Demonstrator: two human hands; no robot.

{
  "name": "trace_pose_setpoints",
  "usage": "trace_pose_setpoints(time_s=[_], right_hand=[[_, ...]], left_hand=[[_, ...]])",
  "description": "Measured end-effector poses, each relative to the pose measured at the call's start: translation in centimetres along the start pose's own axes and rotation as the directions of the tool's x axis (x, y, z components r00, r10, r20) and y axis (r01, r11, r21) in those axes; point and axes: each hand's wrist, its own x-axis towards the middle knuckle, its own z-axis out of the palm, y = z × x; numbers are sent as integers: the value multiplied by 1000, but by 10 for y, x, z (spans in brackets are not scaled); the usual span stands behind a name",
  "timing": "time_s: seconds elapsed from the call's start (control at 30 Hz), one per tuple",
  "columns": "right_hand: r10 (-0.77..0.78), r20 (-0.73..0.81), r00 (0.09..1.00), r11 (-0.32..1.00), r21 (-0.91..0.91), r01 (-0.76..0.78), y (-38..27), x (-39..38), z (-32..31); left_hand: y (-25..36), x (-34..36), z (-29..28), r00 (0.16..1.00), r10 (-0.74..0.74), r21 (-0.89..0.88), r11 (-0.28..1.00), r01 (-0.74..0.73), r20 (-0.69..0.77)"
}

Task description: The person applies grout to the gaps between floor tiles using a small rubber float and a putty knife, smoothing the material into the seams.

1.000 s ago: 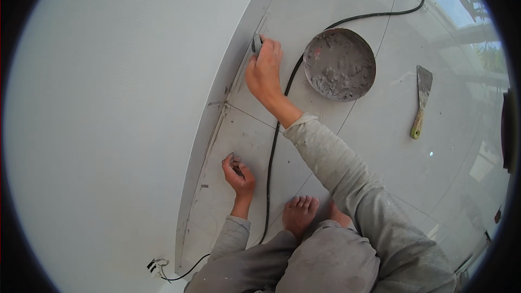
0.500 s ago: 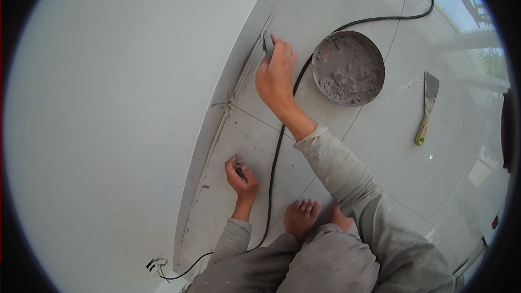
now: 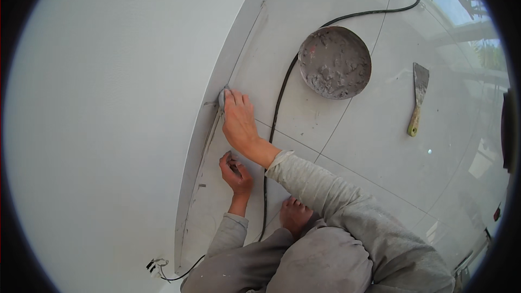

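My right hand (image 3: 240, 125) is closed on a small grey pad (image 3: 221, 99), possibly a sponge or folded cloth. The pad is pressed into the corner where the skirting board (image 3: 220, 70) meets the tiled floor. My left hand (image 3: 237, 178) is curled, palm up, close to the skirting and nearer to me. Dark grey paste (image 3: 233, 166) shows between its fingers. A thin streak of grey paste (image 3: 209, 138) runs along the corner on the near side of the pad.
A round pan (image 3: 335, 63) of lumpy grey paste sits on the floor at the far right. Beyond it lies a scraper (image 3: 418, 97) with a yellowish-green handle. A black cable (image 3: 282, 93) snakes between the pan and my hands. Wires (image 3: 157, 266) stick out at the wall. My bare foot (image 3: 294, 217) is close.
My right hand has drawn the pad toward me along the skirting corner. The far stretch there shows less grey smear now. My left hand stays curled in nearly the same place.
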Motion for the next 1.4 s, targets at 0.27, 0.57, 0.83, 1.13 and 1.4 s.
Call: trace_pose_setpoints(time_s=[0.27,0.57,0.83,1.13,1.4], right_hand=[[155,-174,973,967,229,-113,-4,35,10],[274,248,929,903,265,-337,-13,2,-12],[204,-139,969,979,46,-199,19,110,-13],[224,255,941,900,316,-300,-27,-49,14],[439,-32,898,865,283,-414,-38,11,57]], left_hand=[[-8,-2,-1,1000,7,2,1000,-7,10],[0,2,-3,999,41,44,998,-42,15],[-4,2,1,1000,-3,-5,1000,3,-30],[4,4,2,989,143,225,965,-133,-31],[-14,-3,-9,995,-86,119,989,92,-60]])
